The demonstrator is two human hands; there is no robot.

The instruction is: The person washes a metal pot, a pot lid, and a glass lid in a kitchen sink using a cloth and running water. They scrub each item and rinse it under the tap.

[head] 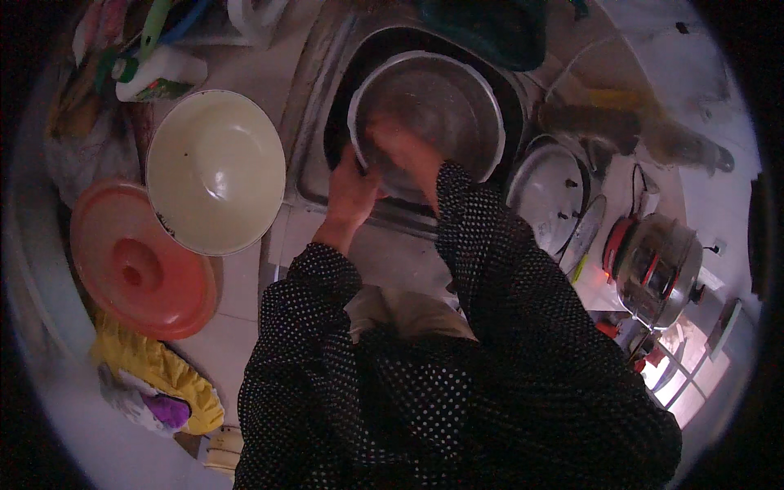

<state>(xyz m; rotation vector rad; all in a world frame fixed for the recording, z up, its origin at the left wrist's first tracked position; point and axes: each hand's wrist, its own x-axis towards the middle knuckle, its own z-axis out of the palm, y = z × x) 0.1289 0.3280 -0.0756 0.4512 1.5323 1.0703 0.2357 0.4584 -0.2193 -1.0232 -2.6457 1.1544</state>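
Observation:
A round metal basin (pixel 468 116) sits in the stainless steel sink (pixel 313 131), inside a dark opening. My left hand (pixel 352 193) grips the near left part of the basin's rim. Inside the basin, my right hand (pixel 401 144) reaches towards the left inner wall, blurred by motion. Its fingers are too smeared to show whether they hold anything. Whether there is water in the basin is hard to make out.
On the left, a cream enamel bowl (pixel 214 165) overlaps a red plastic lid (pixel 177 306). Behind them lies a green-capped white bottle (pixel 168 70). A dark green plastic container (pixel 490 30) borders the sink's far side. A metal lid (pixel 545 190) and a glass-lidded pot (pixel 661 269) stand right.

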